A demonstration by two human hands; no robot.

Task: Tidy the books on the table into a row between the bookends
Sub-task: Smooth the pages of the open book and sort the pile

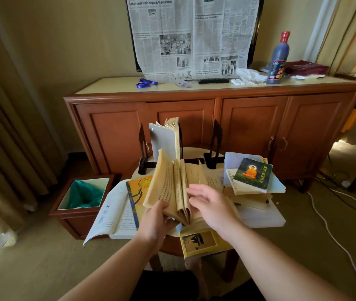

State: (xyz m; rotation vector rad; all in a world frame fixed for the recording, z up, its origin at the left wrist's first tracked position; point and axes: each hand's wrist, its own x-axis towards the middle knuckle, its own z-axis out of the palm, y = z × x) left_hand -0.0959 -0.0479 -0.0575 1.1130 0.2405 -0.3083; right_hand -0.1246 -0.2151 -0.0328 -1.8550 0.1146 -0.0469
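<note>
The person's left hand (155, 222) grips the lower left edge of an open yellowed book (172, 187), its pages fanned upward over the middle of the small round table (191, 152). The right hand (212, 208) lies with straight, relaxed fingers against the book's right-hand pages, clasping nothing. At 12 o'clock from the open book, a grey-covered book (165, 142) stands upright, leaning a little, between 2 black bookends: the left bookend (143, 153) at 11 o'clock and the middle bookend (180, 137) just behind it. A 3rd bookend (215, 146) stands at 1 o'clock, apart from the others. At 3 o'clock a loose pile of books is topped by a green book (253, 173) showing an orange seated figure. At 9 o'clock lie a yellow and blue book (137, 192) and a large white open book (109, 213) overhanging the table edge. At 6 o'clock a yellow book (203, 243) juts out below the hands.
</note>
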